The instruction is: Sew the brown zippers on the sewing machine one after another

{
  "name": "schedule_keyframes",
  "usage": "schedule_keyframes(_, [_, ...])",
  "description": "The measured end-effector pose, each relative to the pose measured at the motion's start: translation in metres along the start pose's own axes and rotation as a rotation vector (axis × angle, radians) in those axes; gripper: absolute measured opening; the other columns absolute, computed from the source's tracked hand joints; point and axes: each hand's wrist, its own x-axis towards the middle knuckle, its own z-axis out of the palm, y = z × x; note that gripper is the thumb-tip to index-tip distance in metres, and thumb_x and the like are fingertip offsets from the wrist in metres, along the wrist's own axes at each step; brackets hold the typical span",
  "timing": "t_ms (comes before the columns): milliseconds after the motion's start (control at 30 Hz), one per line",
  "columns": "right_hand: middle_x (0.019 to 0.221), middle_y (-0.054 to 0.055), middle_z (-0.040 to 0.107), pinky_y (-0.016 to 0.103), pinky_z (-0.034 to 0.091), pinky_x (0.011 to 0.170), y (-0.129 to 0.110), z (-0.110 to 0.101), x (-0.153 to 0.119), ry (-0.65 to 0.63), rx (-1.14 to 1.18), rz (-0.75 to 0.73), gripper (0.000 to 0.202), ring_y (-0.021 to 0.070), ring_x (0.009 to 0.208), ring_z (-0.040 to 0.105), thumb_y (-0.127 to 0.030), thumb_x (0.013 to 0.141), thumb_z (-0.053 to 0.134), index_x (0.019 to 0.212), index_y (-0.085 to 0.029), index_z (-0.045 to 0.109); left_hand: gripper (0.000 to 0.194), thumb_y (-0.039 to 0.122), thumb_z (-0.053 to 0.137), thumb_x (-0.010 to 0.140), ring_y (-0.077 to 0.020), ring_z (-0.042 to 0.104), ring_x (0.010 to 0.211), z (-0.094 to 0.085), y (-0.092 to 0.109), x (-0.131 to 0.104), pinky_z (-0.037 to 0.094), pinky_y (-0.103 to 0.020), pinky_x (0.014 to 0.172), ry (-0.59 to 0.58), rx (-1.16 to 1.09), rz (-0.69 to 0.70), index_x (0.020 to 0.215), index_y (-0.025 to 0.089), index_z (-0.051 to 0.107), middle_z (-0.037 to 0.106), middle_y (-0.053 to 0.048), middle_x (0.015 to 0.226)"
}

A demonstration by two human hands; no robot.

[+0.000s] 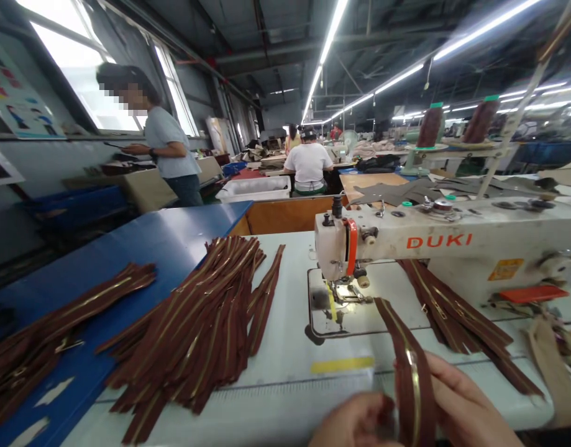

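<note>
The pale bench (285,379) fills the lower half of the view, with a blue bench (173,239) joined to it up and to the left of the hands. The white sewing machine (446,245) stands just above the hands and stretches off to their right, its needle end and lit needle plate (341,304) directly above the left hand.

A large loose pile of brown zippers (205,316) lies well to the left of the hands, fanned across the seam between the two benches. A second heap of zippers (47,338) lies farther left still, on the blue bench. Behind the machine arm, above and to the right of the right hand, a smaller bundle of zippers (457,316) trails down toward the bench edge.

One brown zipper (409,366) with gold teeth runs from beside the needle plate down into the hands at the bottom edge. The right hand (462,403) lies along its right side, fingers curled against the tape. The left hand (360,422) is closed on the zipper's lower end from the left, its grip pinched around the tape. A yellow tape strip (342,364) sits on the bench just above the left hand.

Far beyond the machine, a seated person in a white shirt (308,164) works at another bench; a standing person in a grey shirt (171,152) is by the windows.
</note>
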Motion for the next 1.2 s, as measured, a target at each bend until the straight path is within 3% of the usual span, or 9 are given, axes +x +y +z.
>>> schedule_keyframes(133, [0.060,-0.001,0.057,0.019,0.043,0.051,0.001,0.034,0.004,-0.320,-0.032,0.120,0.037,0.0101,0.055,0.052,-0.050,0.066,0.078,0.080,-0.017,0.073,0.060,0.060,0.065,0.075,-0.0295,0.061,0.103,-0.023,0.030,-0.021,0.044,-0.044,0.094,0.144,-0.057,0.187,0.116,0.017,0.065,0.067,-0.011,0.112])
schedule_keyframes(300, [0.065,-0.001,0.058,0.024,0.048,0.062,-0.002,0.069,0.025,-0.324,0.130,0.138,0.044,0.0096,0.058,0.053,-0.058,0.069,0.072,0.078,-0.015,0.068,0.042,0.051,0.069,0.074,-0.0262,0.063,0.094,-0.060,0.056,-0.020,0.040,-0.042,0.099,0.510,-0.022,0.168,0.095,0.015,0.072,0.073,-0.008,0.090])
schedule_keyframes(400, [0.069,0.002,0.062,0.028,0.048,0.064,0.003,0.070,0.034,-0.367,0.053,0.134,0.045,0.0136,0.061,0.059,-0.057,0.069,0.071,0.081,-0.014,0.067,0.039,0.049,0.070,0.072,-0.0261,0.065,0.091,-0.089,0.073,-0.010,0.045,-0.041,0.093,0.570,0.006,0.198,0.089,0.014,0.071,0.073,-0.009,0.088])
schedule_keyframes(533, [0.058,-0.001,0.056,0.025,0.040,0.055,0.010,0.060,0.054,-0.293,-0.233,0.024,0.038,0.0124,0.054,0.052,-0.053,0.074,0.064,0.067,-0.016,0.063,0.041,0.052,0.069,0.068,-0.0254,0.068,0.081,-0.119,0.090,0.021,0.052,-0.040,0.081,0.572,0.230,0.249,0.081,0.013,0.069,0.072,-0.010,0.080])
schedule_keyframes(700, [0.061,-0.001,0.055,0.025,0.035,0.060,0.001,0.051,0.089,-0.072,-0.885,-0.391,0.024,0.0136,0.064,0.050,-0.023,0.080,0.059,0.057,-0.018,0.061,0.038,0.051,0.067,0.067,-0.0273,0.068,0.076,-0.140,0.099,0.076,0.055,-0.041,0.072,0.563,0.424,0.281,0.075,0.014,0.066,0.070,-0.010,0.075])
schedule_keyframes(800, [0.065,-0.001,0.058,0.025,0.035,0.065,-0.005,0.050,0.101,0.020,-1.096,-0.487,0.022,0.0147,0.069,0.053,-0.018,0.076,0.068,0.056,-0.018,0.059,0.027,0.040,0.067,0.069,-0.0300,0.065,0.091,-0.145,0.097,0.091,0.052,-0.046,0.083,0.631,0.596,0.363,0.081,0.016,0.065,0.070,-0.011,0.089])
schedule_keyframes(933, [0.065,-0.001,0.058,0.024,0.035,0.064,-0.005,0.049,0.103,0.044,-1.129,-0.517,0.022,0.0139,0.069,0.053,-0.017,0.074,0.072,0.057,-0.018,0.058,0.021,0.025,0.063,0.073,-0.0306,0.050,0.118,-0.132,0.078,0.074,0.035,-0.050,0.106,0.683,0.810,0.484,0.093,0.019,0.065,0.063,-0.011,0.114])
schedule_keyframes(1067, [0.065,-0.002,0.058,0.024,0.034,0.064,-0.003,0.049,0.102,0.036,-1.154,-0.534,0.023,0.0138,0.069,0.052,-0.018,0.074,0.072,0.058,-0.018,0.057,0.026,0.025,0.050,0.085,-0.0258,0.054,0.116,-0.111,0.049,0.048,0.039,-0.045,0.105,0.582,1.111,0.500,0.107,0.018,0.063,0.062,-0.011,0.118])
schedule_keyframes(1200, [0.068,-0.001,0.059,0.026,0.036,0.066,-0.003,0.049,0.102,0.023,-1.187,-0.556,0.018,0.0150,0.072,0.052,-0.017,0.078,0.068,0.063,-0.018,0.058,0.033,0.026,0.043,0.091,-0.0244,0.051,0.122,-0.106,0.037,0.042,0.041,-0.043,0.105,0.541,1.396,0.483,0.118,0.014,0.057,0.058,-0.014,0.128])
